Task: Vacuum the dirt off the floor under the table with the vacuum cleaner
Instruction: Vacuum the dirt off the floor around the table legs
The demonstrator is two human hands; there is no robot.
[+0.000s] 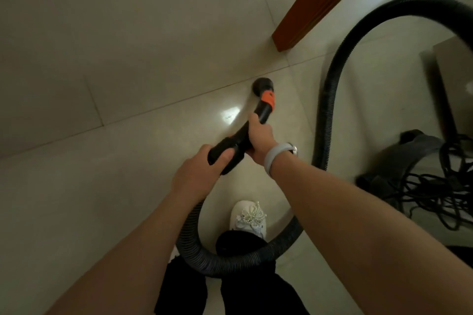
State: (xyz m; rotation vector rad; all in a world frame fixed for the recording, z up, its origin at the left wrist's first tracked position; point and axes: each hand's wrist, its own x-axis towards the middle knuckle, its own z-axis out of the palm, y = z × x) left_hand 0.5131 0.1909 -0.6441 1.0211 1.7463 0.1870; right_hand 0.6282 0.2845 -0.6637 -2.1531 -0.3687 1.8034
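A black vacuum wand [265,110] with an orange collar points down at the pale tiled floor [128,59]. Its round nozzle [262,85] rests on the tile beside a grout line, a short way in front of the brown wooden table leg [307,13]. My left hand [197,174] grips the thick rear handle of the wand. Further down the tube, my right hand [259,137], with a grey wristband, holds it just behind the orange collar. The ribbed black hose [330,100] loops from the handle past my feet and arcs up to the right.
The vacuum's dark body [409,158] sits at the right with a tangle of black cable [440,194] beside it. A grey box-like object [450,84] stands at the right edge. My white beaded shoe [247,217] is inside the hose loop. A bright light patch [229,114] lies left of the wand.
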